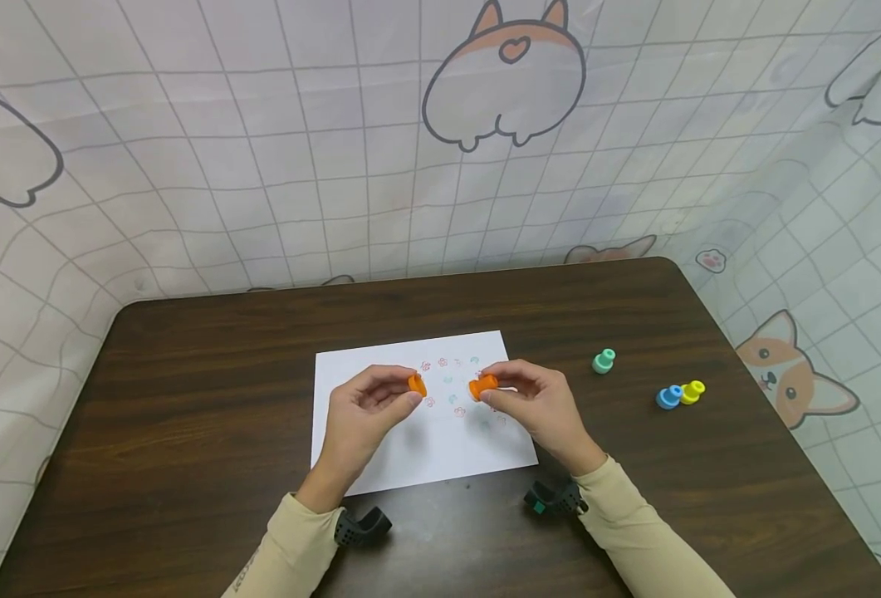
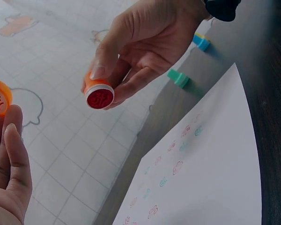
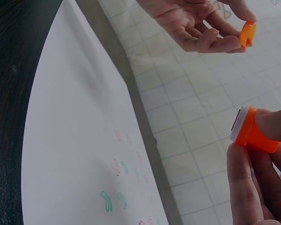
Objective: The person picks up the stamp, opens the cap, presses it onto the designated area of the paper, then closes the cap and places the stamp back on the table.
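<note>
My left hand [image 1: 369,419] pinches a round orange stamp cap [image 1: 418,384] between thumb and fingertips; its patterned face shows in the left wrist view. Opposite it, my right hand [image 1: 537,407] grips an orange stamp [image 1: 482,386] by its body. The stamp's red face [image 2: 100,98], ringed in white, is uncovered and points toward the left hand. Cap and stamp are apart, both held above a white sheet of paper [image 1: 380,477]. Small red and green prints [image 2: 178,167] dot the sheet.
To the right on the dark wooden table [image 1: 186,432] stands a green stamp [image 1: 603,360]. Farther right, a blue stamp [image 1: 668,397] and a yellow stamp [image 1: 692,392] are side by side. A white grid-patterned curtain [image 1: 261,166] hangs behind the table's back edge.
</note>
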Available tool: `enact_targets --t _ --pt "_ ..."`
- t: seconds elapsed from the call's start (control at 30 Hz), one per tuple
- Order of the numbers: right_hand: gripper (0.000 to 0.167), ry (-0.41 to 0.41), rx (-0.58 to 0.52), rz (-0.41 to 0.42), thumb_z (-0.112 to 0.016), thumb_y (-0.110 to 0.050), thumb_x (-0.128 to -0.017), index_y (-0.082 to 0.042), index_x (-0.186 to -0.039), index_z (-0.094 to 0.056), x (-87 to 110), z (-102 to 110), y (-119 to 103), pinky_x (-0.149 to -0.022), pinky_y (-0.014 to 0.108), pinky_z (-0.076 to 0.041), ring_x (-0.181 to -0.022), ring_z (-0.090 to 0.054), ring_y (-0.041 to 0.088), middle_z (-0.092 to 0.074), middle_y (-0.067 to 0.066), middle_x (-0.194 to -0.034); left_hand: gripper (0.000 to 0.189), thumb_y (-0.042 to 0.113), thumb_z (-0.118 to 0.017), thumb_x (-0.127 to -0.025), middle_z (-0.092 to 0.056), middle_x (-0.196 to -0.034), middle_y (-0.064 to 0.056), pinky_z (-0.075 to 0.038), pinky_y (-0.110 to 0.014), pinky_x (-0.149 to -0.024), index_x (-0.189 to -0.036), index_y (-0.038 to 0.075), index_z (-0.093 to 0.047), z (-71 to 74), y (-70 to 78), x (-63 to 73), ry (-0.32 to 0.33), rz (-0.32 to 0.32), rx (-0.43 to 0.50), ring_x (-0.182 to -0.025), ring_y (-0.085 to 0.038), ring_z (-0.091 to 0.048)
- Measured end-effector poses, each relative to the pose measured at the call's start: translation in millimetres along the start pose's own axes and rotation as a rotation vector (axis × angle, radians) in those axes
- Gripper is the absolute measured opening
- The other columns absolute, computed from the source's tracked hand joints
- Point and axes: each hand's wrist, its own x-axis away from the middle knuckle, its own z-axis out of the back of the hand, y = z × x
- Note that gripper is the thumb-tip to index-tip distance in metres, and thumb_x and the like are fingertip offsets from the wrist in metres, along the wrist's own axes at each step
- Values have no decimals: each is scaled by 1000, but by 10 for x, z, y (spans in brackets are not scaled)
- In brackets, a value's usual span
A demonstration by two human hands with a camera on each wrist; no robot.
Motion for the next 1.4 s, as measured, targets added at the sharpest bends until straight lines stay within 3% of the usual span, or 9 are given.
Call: enact_targets --t 0.53,1.0,1.4 --pt "28 -92 55 -5 -82 -10 -88 -6 -116 -76 -25 18 120 -92 20 -60 -102 -72 11 -75 15 -118 32 1 -79 -88 -73 -109 7 -62 -22 -91 -118 -2 -70 37 -2 10 -9 0 -6 -98 -9 -72" --pt "33 -137 75 -100 -85 -11 -85 -3 -116 -76 -42 -26 190 -93 27 -61 -107 -74 23 -74 15 -122 34 0 -79 -88 -73 -108 8 -61 -21 -91 -119 -4 -69 34 19 22 -12 28 7 -96 -8 -72" --pt "34 -169 101 -103 -85 -9 -84 -1 -115 -76 -45 -46 285 -93 27 -61 -103 -75 22 -76 16 -117 34 1 -79 -87 -73 -108 8 -61 -21 -91 -119 -3 -69 32 13 33 -26 23 3 -97 -8 -71"
